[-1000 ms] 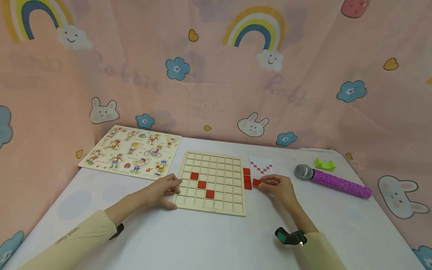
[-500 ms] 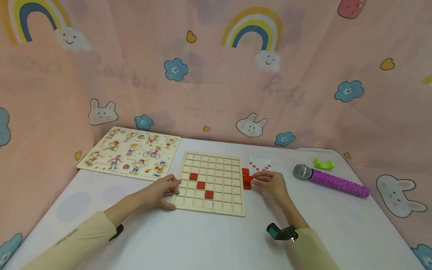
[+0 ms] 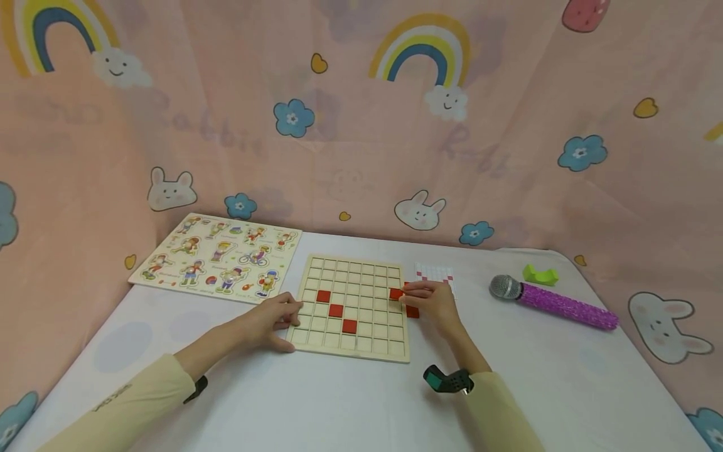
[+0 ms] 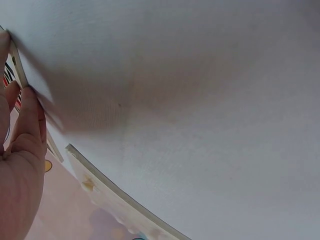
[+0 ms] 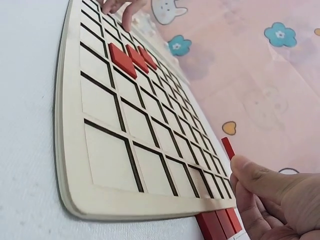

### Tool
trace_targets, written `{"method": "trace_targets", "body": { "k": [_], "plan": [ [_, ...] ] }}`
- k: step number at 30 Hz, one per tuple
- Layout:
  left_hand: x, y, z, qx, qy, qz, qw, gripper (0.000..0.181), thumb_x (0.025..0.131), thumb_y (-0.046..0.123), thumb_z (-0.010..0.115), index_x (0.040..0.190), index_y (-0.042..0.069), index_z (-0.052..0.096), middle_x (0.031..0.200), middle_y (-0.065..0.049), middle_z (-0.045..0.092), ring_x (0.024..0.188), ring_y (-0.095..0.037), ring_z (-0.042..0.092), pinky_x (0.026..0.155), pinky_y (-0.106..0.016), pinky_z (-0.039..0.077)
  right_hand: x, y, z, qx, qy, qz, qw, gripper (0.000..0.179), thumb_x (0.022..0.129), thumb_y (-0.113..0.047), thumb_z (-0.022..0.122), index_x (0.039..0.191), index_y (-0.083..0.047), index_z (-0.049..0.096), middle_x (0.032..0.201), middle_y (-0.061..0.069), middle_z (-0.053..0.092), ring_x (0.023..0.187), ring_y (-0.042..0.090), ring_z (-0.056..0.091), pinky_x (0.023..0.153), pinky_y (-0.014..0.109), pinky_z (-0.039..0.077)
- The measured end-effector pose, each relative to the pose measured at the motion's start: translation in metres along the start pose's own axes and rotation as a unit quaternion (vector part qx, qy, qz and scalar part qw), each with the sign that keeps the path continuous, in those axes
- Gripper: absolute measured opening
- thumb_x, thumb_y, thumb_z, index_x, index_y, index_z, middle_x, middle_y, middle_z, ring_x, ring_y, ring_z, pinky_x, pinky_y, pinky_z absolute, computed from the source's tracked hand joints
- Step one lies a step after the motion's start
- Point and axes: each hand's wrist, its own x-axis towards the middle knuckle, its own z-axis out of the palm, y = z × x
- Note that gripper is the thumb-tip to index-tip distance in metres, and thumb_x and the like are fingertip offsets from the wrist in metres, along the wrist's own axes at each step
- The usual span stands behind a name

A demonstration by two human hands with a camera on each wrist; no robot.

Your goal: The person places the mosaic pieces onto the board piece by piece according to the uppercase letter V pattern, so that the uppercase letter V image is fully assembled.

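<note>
My left hand (image 3: 271, 321) holds the left edge of a pale wooden grid board (image 3: 381, 345), thumb near its front corner. Three red square tiles lie in a diagonal on it, the nearest being one tile (image 3: 349, 326). Between thumb and fingertips my right hand (image 3: 436, 307) pinches another red tile (image 3: 396, 294), over the board's right side. In the right wrist view this tile (image 5: 228, 147) stands on edge above the far right part of the grid. Loose red tiles (image 5: 218, 225) lie beside the right edge, partly hidden by the right hand in the head view.
Behind the right hand lies a white card (image 3: 433, 272) with a red-square pattern, partly covered. A picture puzzle board (image 3: 220, 254) is at the back left. To the right are a purple glittery microphone (image 3: 565, 307) and a green notched block (image 3: 540, 275). A pink printed curtain (image 3: 350, 150) stands behind.
My right hand has moved left with the red tile, from beside the loose tiles to over the board's right edge. The left hand stays at the board.
</note>
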Motion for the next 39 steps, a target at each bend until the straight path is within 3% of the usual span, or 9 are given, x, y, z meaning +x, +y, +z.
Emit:
{"method": "trace_targets", "body": {
  "k": [7,16,24,33,39],
  "plan": [
    [-0.001,0.000,0.000,-0.001,0.002,0.002,1.0000,0.030,0.068,0.011,0.086,0.081,0.011,0.060,0.117,-0.008,0.052,0.131,-0.037,0.040,0.097,-0.027,0.048,0.003,-0.009,0.015,0.008,-0.001,-0.006,0.9999,0.027,0.081,-0.011,0.077,0.103,0.001,0.071,0.096,0.014,0.072,0.106,0.028,0.063,0.093,0.035,0.052],
    [0.000,-0.002,0.000,0.000,0.005,0.006,1.0000,0.030,0.067,0.011,0.087,0.080,0.012,0.060,0.117,-0.007,0.052,0.129,-0.035,0.042,0.098,-0.028,0.048,0.006,-0.019,0.032,0.023,-0.002,0.000,0.9997,0.025,0.078,-0.009,0.080,0.100,0.000,0.072,0.093,0.013,0.073,0.098,0.024,0.066,0.074,0.020,0.053],
    [0.000,-0.002,0.000,-0.004,0.005,0.011,0.9999,0.030,0.068,0.012,0.087,0.080,0.011,0.059,0.116,-0.007,0.052,0.128,-0.035,0.042,0.098,-0.028,0.048,0.009,-0.025,0.044,0.022,-0.012,-0.015,0.9996,0.023,0.077,-0.006,0.080,0.098,0.000,0.072,0.093,0.014,0.073,0.092,0.025,0.069,0.086,0.035,0.056],
    [-0.001,0.000,-0.001,-0.009,0.005,0.004,0.9999,0.030,0.068,0.011,0.086,0.082,0.010,0.060,0.116,-0.006,0.052,0.130,-0.036,0.040,0.098,-0.027,0.048,0.014,-0.028,0.064,0.055,-0.019,-0.031,0.9978,0.022,0.074,-0.005,0.081,0.093,0.001,0.073,0.088,0.014,0.073,0.088,0.025,0.071,0.076,0.028,0.057],
    [0.000,-0.001,0.000,-0.004,0.005,-0.003,1.0000,0.030,0.067,0.011,0.087,0.081,0.010,0.061,0.117,-0.006,0.052,0.130,-0.036,0.041,0.098,-0.028,0.048,0.018,-0.031,0.077,0.041,-0.022,-0.043,0.9980,0.022,0.074,-0.006,0.082,0.092,0.000,0.073,0.088,0.013,0.073,0.088,0.024,0.070,0.080,0.031,0.056]
  ]
}}
